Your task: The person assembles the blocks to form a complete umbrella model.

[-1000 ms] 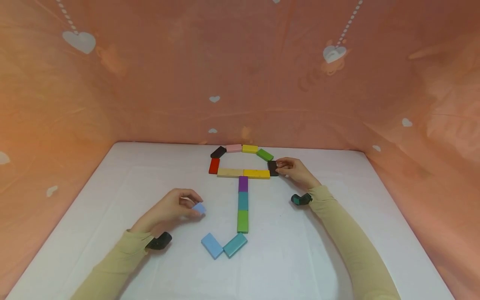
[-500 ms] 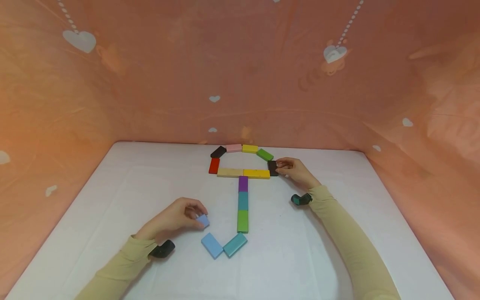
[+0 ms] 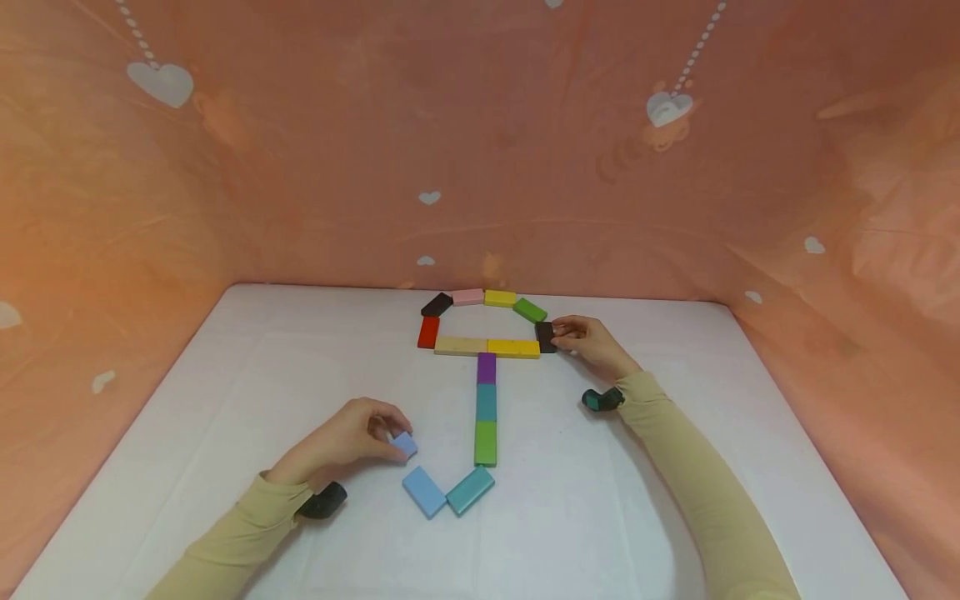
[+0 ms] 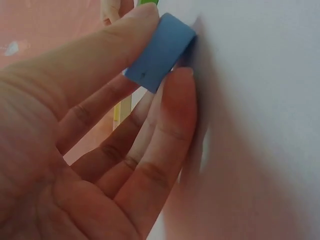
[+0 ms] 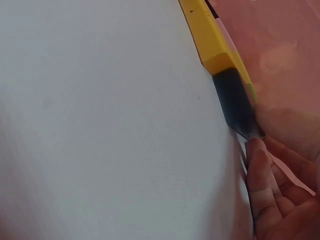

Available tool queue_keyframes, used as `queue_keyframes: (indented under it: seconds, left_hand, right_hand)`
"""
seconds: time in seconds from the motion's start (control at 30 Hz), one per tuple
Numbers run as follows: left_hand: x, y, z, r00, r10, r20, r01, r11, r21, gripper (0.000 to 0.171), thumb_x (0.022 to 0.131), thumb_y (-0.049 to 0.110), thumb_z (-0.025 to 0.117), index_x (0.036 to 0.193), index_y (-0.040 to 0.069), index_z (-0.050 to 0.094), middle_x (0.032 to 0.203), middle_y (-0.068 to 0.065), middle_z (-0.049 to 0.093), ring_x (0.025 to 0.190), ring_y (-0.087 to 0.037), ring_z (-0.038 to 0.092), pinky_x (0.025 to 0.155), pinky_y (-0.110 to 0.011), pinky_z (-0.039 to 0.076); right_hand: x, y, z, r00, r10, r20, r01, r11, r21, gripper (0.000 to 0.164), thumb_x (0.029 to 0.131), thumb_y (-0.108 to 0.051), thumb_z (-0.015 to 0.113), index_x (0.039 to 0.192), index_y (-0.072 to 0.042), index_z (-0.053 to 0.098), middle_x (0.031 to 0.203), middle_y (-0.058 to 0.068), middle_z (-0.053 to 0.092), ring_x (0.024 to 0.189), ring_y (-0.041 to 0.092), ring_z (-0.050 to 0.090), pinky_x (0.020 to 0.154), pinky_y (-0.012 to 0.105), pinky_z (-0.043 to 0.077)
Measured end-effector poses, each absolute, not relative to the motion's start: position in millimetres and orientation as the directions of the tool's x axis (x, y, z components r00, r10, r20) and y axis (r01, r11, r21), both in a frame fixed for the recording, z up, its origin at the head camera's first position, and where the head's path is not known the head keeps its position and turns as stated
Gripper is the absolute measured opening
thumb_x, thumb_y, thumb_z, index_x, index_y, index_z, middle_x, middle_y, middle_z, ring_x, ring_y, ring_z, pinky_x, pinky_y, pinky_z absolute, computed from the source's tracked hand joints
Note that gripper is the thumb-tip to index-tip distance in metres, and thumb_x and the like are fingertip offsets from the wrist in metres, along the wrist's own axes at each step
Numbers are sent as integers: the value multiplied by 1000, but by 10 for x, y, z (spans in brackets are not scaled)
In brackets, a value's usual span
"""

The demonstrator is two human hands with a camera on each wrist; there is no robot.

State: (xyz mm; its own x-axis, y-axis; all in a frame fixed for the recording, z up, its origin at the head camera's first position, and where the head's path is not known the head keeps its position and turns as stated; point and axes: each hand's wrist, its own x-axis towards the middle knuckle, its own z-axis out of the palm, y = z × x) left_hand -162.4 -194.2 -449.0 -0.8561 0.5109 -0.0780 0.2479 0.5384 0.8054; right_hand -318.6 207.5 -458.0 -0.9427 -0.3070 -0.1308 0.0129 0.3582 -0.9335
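My left hand [image 3: 348,439] pinches a small light-blue block [image 3: 404,444] between thumb and fingertips, close over the white table. In the left wrist view that block [image 4: 162,52] juts out past the fingertips. Just in front lies another light-blue block [image 3: 424,492], its corner meeting a teal block [image 3: 470,490]. My right hand [image 3: 592,342] holds the outer side of a black block [image 3: 545,337], which lies flat at the right end of a long yellow block [image 3: 513,348]. In the right wrist view, thumb and finger sit at the end of the black block [image 5: 233,95].
Down the middle runs a column of purple [image 3: 487,367], blue-teal [image 3: 486,402] and green blocks [image 3: 485,442]. Behind it several coloured blocks form an arch, among them a red block [image 3: 428,332] and a pink block [image 3: 468,297]. An orange cloth [image 3: 480,167] walls the white table [image 3: 570,517].
My left hand has come toward the front and slightly right with its light-blue block, then nearly stopped. My right hand stays at the black block.
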Motion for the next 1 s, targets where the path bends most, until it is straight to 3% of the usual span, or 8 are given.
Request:
queue_keyframes:
  seconds: [0.37, 1.0]
  left_hand:
    - [-1598, -1966, -4440, -851, 511, -123, 221, 561, 798, 29, 73, 21, 84, 99, 11, 74, 89, 3, 64, 71, -18, 56, 63, -25, 50]
    - [-1600, -1984, -4409, -771, 615, -166, 210, 492, 845, 25, 79, 7, 77, 104, 8, 73, 94, 0, 66, 80, -19, 59, 69, -27, 52]
  right_hand:
    - [-3184, 2072, -4563, -941, -312, -130, 1, 384, -923, 42, 90, -7, 66, 128, 4, 53, 113, 17, 57, 92, 22, 53, 71, 19, 48]
    - [-3172, 2073, -4559, -941, -314, -128, 8, 357, -934, 42, 90, -6, 65, 129, 4, 53, 114, 18, 56, 93, 22, 53, 72, 19, 49]
